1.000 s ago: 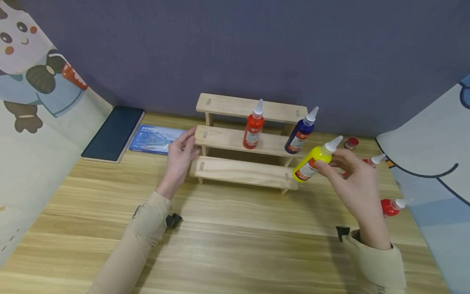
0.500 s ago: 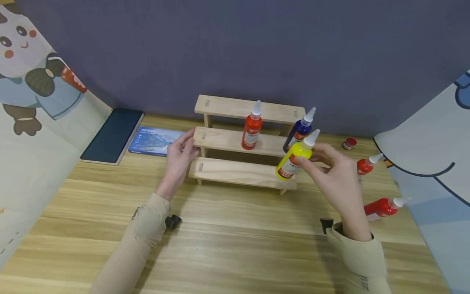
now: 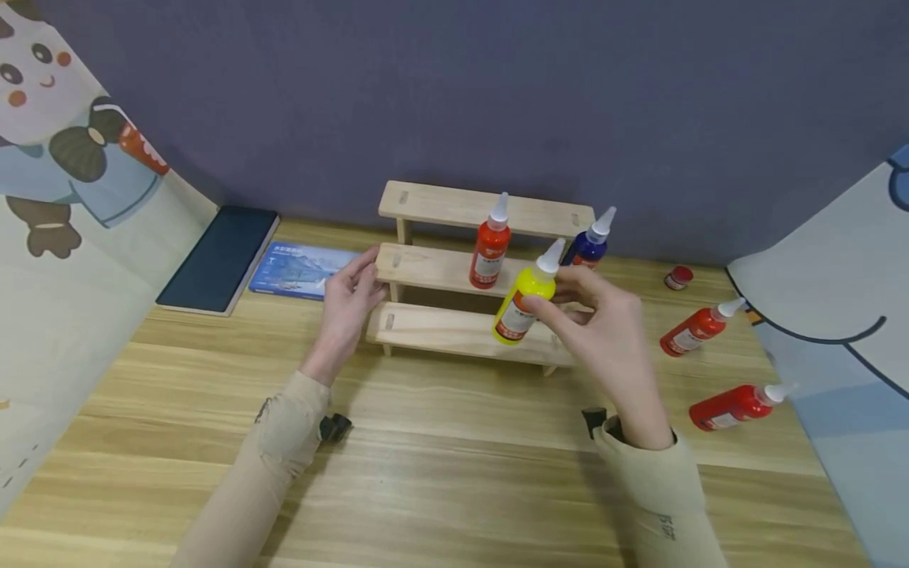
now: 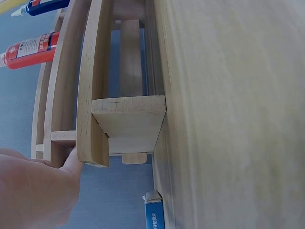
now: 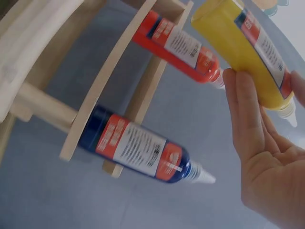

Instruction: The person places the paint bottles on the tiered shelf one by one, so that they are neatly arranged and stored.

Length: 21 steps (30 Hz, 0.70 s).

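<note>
My right hand (image 3: 604,327) grips a yellow paint bottle (image 3: 517,315) between thumb and fingers, its white nozzle leaning up to the right. The bottle is held over the lowest step of a three-tier wooden rack (image 3: 433,327); the right wrist view shows it apart from the rack. On the middle step stand a red paint bottle (image 3: 488,260) and, at the right end, a dark blue paint bottle (image 3: 589,246), partly hidden behind my right hand. My left hand (image 3: 348,298) holds the left end of the middle step, its fingers (image 4: 71,164) against the wood.
Two red bottles (image 3: 692,331) (image 3: 731,409) lie on the table at the right, near a small red-lidded jar (image 3: 678,278). A blue picture box (image 3: 301,270) and a dark notebook (image 3: 220,259) lie left of the rack. A grey-blue wall (image 3: 454,102) rises behind.
My right hand has carried the yellow bottle leftward, from beyond the rack's right end to over the lowest step. The left hand stays at the rack.
</note>
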Tool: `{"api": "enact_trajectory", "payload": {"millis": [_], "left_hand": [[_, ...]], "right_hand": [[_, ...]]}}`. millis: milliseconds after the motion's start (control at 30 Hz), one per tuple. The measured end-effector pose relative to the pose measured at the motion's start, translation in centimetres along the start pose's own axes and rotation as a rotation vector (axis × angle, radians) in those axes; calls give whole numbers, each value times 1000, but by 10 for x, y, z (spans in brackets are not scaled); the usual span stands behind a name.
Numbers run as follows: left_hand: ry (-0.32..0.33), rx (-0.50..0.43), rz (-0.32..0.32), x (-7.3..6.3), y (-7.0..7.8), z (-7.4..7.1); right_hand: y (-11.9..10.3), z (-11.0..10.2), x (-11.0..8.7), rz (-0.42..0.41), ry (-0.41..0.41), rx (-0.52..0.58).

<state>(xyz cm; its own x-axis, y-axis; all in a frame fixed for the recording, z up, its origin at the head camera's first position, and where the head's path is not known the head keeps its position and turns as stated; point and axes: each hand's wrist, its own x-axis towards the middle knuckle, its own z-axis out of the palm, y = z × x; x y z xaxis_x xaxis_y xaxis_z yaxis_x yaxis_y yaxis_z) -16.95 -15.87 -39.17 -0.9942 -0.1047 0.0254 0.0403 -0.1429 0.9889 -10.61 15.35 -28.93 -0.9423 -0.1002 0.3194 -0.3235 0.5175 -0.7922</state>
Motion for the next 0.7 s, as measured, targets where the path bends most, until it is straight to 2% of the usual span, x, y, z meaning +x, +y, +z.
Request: {"api": "enact_trajectory", "payload": {"millis": [167, 467, 700], "left_hand": [[6, 0, -4, 0, 0, 0], [10, 3, -2, -1, 2, 0], [9, -8, -1, -1, 3, 1]], "right_hand": [[-8, 10, 5, -25, -10, 32], [-13, 32, 16, -83, -38, 157], [-19, 48, 23, -129, -34, 185]]}}
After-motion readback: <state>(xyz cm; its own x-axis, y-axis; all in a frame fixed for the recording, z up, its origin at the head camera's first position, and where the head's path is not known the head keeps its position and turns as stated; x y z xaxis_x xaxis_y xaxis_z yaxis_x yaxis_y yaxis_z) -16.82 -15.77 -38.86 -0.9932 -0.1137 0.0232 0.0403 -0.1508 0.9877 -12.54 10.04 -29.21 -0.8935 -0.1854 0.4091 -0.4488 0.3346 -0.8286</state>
